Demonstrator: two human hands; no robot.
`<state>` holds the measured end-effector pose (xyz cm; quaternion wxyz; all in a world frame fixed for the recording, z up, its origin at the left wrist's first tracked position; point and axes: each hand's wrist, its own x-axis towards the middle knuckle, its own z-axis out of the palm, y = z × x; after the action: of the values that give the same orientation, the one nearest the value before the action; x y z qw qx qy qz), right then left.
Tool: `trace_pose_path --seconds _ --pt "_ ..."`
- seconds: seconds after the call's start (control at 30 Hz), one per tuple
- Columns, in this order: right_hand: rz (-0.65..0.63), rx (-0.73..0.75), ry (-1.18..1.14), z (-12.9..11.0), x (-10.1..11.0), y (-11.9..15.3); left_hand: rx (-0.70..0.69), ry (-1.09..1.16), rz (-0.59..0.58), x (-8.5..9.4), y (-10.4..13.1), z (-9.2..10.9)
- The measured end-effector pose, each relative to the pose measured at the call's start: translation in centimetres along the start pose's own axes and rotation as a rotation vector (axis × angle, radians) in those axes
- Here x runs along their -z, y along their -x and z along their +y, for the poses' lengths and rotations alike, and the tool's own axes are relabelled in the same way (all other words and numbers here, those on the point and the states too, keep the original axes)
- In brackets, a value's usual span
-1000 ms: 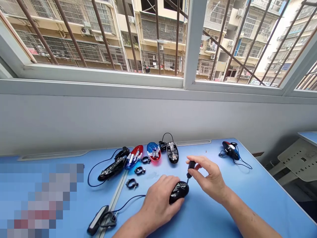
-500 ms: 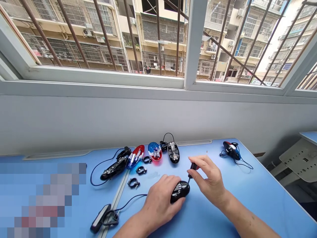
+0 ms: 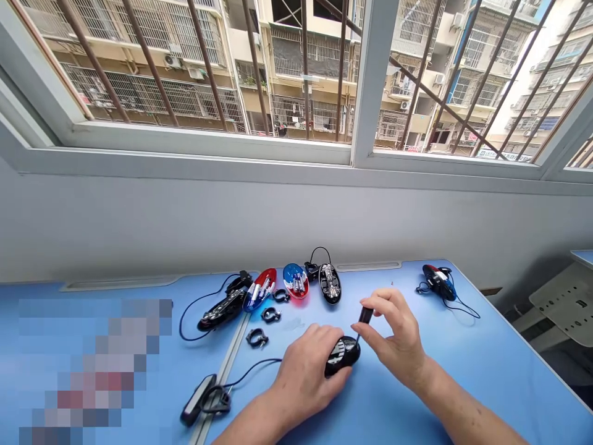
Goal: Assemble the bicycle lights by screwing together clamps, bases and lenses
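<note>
My left hand (image 3: 309, 364) is wrapped round a black oval housing (image 3: 343, 353) with silvery slats on top, pressing it to the blue table. A cable runs from it to a black switch-like piece (image 3: 199, 400) at the lower left. In my right hand (image 3: 397, 339), pinched between thumb and fingers, is a small black-handled screwdriver (image 3: 365, 315). Its shaft slants down to the right end of the housing; whether the tip sits in a screw is too small to tell.
Behind lie a black oval shell (image 3: 330, 284), a blue-and-red shell (image 3: 295, 281), a red-and-blue shell (image 3: 260, 290) and a black wired unit (image 3: 223, 310). Several ring clamps (image 3: 257, 337) are left of my hands. Another wired unit (image 3: 438, 282) rests back right. A blurred patch covers the lower left.
The whole view has shifted slightly, so things appear further right. The screwdriver's handle leans a little more to the right. Both hands keep their hold.
</note>
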<state>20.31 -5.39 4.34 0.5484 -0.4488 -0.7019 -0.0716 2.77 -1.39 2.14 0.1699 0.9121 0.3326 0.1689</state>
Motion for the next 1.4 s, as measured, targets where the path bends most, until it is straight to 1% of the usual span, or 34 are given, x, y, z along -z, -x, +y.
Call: trace_pose_path --seconds 0.13,0.33,0.47,0.63,0.73,0.87,0.97,1.1,1.2,1.3,1.4 --pt "-0.001 -0.027 -0.031 -0.21 0.19 -0.16 0.01 -0.003 -0.002 -0.04 0.01 -0.02" --pt "-0.107 0.012 -0.152 -0.69 0.48 -0.45 0.001 0.007 0.011 -0.25 0.06 -0.24" --pt "-0.067 0.027 -0.14 -0.63 0.34 -0.34 0.002 0.009 -0.002 -0.14 0.01 -0.13" --pt "-0.024 -0.036 -0.069 -0.04 0.15 -0.03 0.015 0.0 -0.017 0.02 -0.06 0.02" --pt "-0.037 -0.031 -0.104 -0.04 0.24 -0.12 0.02 0.001 -0.013 -0.08 -0.03 -0.02" --pt "-0.099 0.021 -0.162 -0.38 0.41 -0.34 0.012 0.015 -0.005 -0.27 -0.02 -0.17" --pt "-0.117 0.032 -0.163 -0.5 0.31 -0.27 0.006 0.029 0.003 -0.3 -0.01 -0.24" --pt "-0.043 0.015 -0.093 -0.26 0.0 0.02 0.001 0.024 0.0 -0.18 0.02 -0.16" --pt "-0.028 -0.035 -0.089 0.0 -0.01 0.07 0.016 0.003 -0.008 -0.14 -0.02 -0.05" --pt "-0.073 -0.029 -0.123 0.02 0.28 -0.05 0.018 0.001 -0.008 -0.22 -0.07 -0.05" --pt "-0.157 0.011 -0.188 -0.25 0.52 -0.07 0.008 0.016 0.001 -0.35 -0.06 -0.16"
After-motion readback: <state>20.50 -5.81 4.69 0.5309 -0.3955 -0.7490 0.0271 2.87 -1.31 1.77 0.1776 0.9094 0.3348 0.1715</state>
